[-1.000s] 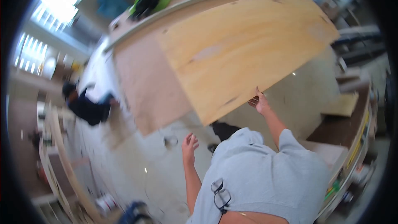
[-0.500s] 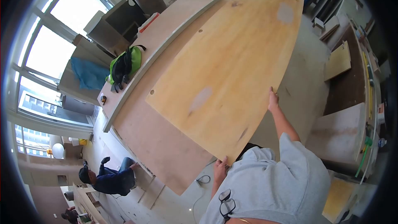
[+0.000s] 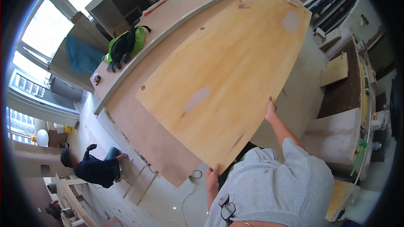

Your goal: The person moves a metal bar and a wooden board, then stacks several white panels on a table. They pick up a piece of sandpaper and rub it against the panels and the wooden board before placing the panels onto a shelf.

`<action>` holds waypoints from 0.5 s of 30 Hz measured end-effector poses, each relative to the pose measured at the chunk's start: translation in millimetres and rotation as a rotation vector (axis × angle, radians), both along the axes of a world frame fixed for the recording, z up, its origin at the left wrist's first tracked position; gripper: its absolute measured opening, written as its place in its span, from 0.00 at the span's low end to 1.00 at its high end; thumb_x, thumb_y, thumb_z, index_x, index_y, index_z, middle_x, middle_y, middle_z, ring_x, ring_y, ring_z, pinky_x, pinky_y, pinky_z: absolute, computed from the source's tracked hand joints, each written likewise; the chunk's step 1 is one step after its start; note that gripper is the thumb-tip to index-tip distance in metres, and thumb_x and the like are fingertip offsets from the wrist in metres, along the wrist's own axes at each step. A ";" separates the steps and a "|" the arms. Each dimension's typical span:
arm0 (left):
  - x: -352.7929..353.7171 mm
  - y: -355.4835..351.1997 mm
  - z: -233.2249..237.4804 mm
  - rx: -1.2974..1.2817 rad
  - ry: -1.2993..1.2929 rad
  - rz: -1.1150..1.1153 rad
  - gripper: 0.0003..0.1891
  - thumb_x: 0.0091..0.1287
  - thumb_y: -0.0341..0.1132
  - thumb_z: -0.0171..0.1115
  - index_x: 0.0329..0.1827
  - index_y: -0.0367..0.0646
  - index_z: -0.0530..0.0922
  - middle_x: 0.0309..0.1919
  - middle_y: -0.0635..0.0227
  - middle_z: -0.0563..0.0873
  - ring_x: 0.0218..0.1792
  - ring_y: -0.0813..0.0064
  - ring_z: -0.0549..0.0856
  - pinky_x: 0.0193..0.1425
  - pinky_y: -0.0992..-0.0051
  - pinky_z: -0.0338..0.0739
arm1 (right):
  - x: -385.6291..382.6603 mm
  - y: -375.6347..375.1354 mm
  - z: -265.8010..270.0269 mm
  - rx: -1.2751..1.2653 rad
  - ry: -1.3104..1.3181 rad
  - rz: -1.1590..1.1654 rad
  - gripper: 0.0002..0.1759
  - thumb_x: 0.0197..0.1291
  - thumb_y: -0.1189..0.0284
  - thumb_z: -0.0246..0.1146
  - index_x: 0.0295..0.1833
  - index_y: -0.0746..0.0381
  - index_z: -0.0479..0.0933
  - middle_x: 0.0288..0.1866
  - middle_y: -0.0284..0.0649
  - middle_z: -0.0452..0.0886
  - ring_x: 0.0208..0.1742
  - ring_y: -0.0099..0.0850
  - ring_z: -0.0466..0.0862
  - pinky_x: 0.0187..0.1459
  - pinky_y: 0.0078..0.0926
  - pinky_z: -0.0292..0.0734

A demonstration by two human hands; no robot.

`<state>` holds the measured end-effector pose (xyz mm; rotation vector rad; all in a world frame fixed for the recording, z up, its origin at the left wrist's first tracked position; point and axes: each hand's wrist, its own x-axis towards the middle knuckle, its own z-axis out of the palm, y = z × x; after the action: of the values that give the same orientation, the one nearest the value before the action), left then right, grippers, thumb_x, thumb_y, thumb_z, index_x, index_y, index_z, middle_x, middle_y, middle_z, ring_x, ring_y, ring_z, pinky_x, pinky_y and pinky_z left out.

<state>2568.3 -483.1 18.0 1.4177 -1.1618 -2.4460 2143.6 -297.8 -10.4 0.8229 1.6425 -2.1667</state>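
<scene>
From here, the left hand [image 3: 212,178] and right hand [image 3: 272,112] grip the yellow sheet [image 3: 227,75] at six and four o'clock, pinkish board [image 3: 147,143] part-covered.

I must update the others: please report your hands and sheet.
Left hand gripping yellow sheet at near corner. Right hand gripping its long edge. Pale strip lies alongside, apart.

1 yellowish sheet [image 3: 229,71], apparently plywood
</scene>
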 end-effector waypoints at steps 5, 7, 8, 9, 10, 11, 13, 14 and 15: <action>61.1 -14.5 9.8 -0.026 -0.035 0.015 0.16 0.70 0.41 0.68 0.54 0.42 0.79 0.44 0.72 0.87 0.42 0.80 0.85 0.44 0.75 0.77 | 68.7 -16.6 12.8 0.031 -0.015 0.046 0.35 0.75 0.51 0.55 0.72 0.69 0.62 0.68 0.49 0.74 0.64 0.43 0.79 0.62 0.44 0.79; 86.2 -19.9 11.1 -0.025 -0.044 0.015 0.16 0.71 0.40 0.68 0.55 0.41 0.78 0.46 0.71 0.87 0.44 0.79 0.85 0.47 0.73 0.78 | 89.2 -19.9 -0.1 0.090 -0.033 0.019 0.35 0.75 0.51 0.55 0.72 0.70 0.61 0.68 0.49 0.74 0.64 0.42 0.79 0.61 0.42 0.80; 95.8 -23.6 11.1 -0.027 -0.046 0.015 0.16 0.71 0.40 0.67 0.56 0.41 0.78 0.47 0.70 0.86 0.45 0.78 0.85 0.49 0.73 0.78 | 98.4 -25.6 4.1 0.118 -0.040 0.006 0.36 0.76 0.51 0.54 0.72 0.70 0.60 0.68 0.50 0.74 0.64 0.41 0.79 0.61 0.41 0.80; 105.6 -27.3 11.6 -0.022 -0.053 0.009 0.16 0.72 0.39 0.67 0.56 0.40 0.78 0.48 0.69 0.86 0.46 0.77 0.85 0.50 0.72 0.79 | 109.3 -30.0 9.1 0.120 -0.036 0.007 0.36 0.76 0.51 0.55 0.72 0.71 0.60 0.68 0.50 0.74 0.64 0.41 0.79 0.61 0.40 0.80; 115.9 -30.8 12.9 -0.016 -0.063 0.004 0.16 0.72 0.39 0.66 0.56 0.40 0.77 0.49 0.68 0.86 0.47 0.76 0.85 0.52 0.71 0.79 | 124.8 -38.2 30.9 0.122 -0.035 0.009 0.36 0.76 0.51 0.55 0.72 0.71 0.60 0.68 0.50 0.74 0.64 0.40 0.79 0.61 0.40 0.80; 127.0 -34.6 13.4 -0.012 -0.074 -0.002 0.15 0.73 0.38 0.66 0.56 0.40 0.77 0.51 0.67 0.85 0.48 0.75 0.85 0.53 0.70 0.79 | 137.8 -41.6 42.6 0.124 -0.035 0.011 0.36 0.76 0.52 0.55 0.72 0.72 0.59 0.68 0.50 0.74 0.65 0.40 0.79 0.61 0.39 0.80; 143.4 -43.3 12.1 -0.013 -0.094 -0.023 0.16 0.73 0.38 0.65 0.58 0.39 0.76 0.52 0.66 0.85 0.50 0.72 0.85 0.55 0.67 0.79 | 150.5 -41.7 23.2 0.096 0.004 0.037 0.36 0.74 0.51 0.56 0.70 0.71 0.59 0.68 0.52 0.73 0.64 0.43 0.79 0.61 0.42 0.80; 152.0 -47.2 11.1 -0.013 -0.107 -0.030 0.17 0.73 0.37 0.65 0.59 0.38 0.76 0.53 0.66 0.84 0.51 0.71 0.84 0.56 0.66 0.79 | 156.7 -43.1 9.9 0.082 0.022 0.052 0.36 0.74 0.51 0.57 0.70 0.71 0.59 0.68 0.53 0.72 0.64 0.44 0.79 0.61 0.44 0.80; 159.0 -51.7 9.6 -0.007 -0.102 -0.034 0.17 0.74 0.37 0.64 0.60 0.38 0.75 0.53 0.66 0.84 0.53 0.70 0.84 0.57 0.65 0.79 | 162.3 -46.2 -1.7 0.121 0.023 0.055 0.36 0.74 0.51 0.57 0.69 0.72 0.59 0.68 0.53 0.72 0.64 0.44 0.79 0.60 0.44 0.81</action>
<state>2727.3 -534.9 27.6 1.5505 -1.2229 -2.4153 2305.9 -343.9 -12.1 0.7778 1.8010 -2.0643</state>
